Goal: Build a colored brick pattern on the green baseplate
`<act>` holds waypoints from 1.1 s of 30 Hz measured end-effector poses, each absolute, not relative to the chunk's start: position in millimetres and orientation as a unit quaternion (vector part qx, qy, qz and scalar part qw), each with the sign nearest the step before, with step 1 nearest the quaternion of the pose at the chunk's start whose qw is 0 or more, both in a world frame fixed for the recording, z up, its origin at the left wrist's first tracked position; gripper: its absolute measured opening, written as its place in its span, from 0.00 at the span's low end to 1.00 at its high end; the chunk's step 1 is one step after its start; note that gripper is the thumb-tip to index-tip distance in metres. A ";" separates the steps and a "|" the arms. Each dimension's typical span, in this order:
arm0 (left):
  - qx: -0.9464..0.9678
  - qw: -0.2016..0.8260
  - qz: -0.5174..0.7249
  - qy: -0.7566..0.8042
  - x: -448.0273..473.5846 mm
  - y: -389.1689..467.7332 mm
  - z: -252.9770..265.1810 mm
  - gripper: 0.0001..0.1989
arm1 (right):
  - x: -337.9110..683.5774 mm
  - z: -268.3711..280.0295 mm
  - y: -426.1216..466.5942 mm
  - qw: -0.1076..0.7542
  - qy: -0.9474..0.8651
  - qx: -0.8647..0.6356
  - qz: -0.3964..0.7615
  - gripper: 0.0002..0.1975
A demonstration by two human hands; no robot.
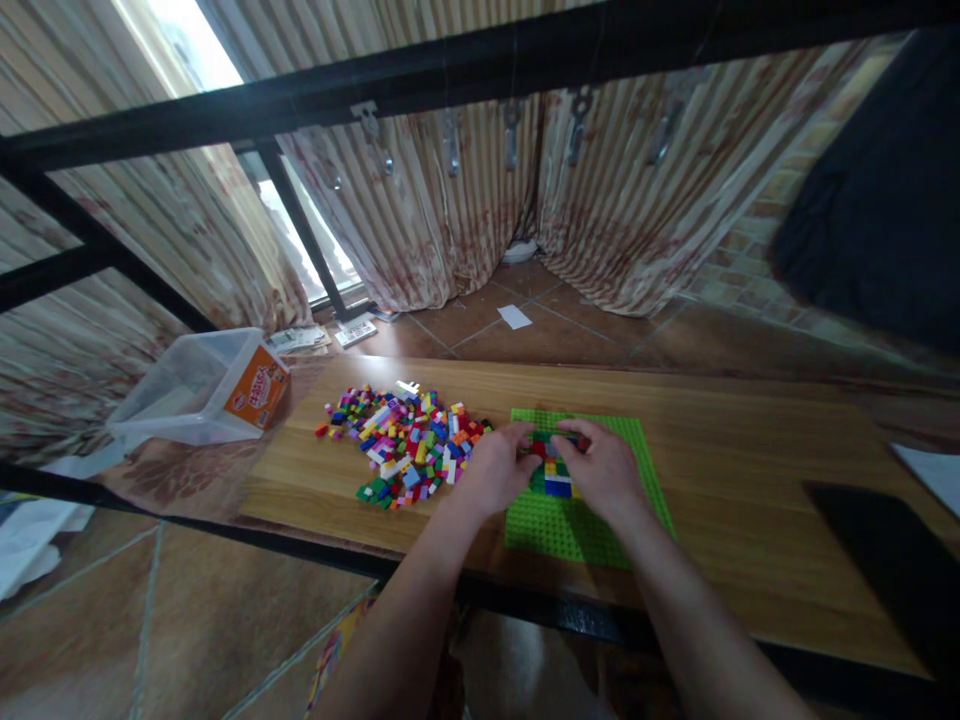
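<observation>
A green studded baseplate (585, 535) lies on the wooden table, with a small build of toy bricks (557, 485) in red, yellow, blue, white and green on it. My left hand (496, 465) grips the left side of this build, its thumb and fingers bent around the bricks near a red one. From the right, my right hand (604, 468) closes its thumb and forefinger on the upper part of the same build. The fingers partly cover the bricks, so I cannot make out which single ones they touch.
A loose pile of many-coloured bricks (412, 440) spreads left of the baseplate. Beyond the left end of the wooden table (735, 470) stands a clear plastic bin (202, 385) with an orange label. A dark flat object (877, 550) lies at the right. A black metal bar (450, 75) crosses above.
</observation>
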State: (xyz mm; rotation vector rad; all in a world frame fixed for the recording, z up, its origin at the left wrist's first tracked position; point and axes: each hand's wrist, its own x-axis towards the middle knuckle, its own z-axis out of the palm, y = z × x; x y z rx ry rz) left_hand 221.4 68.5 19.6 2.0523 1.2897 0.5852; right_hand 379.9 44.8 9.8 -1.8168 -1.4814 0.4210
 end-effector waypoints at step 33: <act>0.689 0.391 0.274 0.545 236.3 78.5 6.3 0.08 | 375.9 -10.0 57.3 0.374 -0.582 -0.704 0.159 0.13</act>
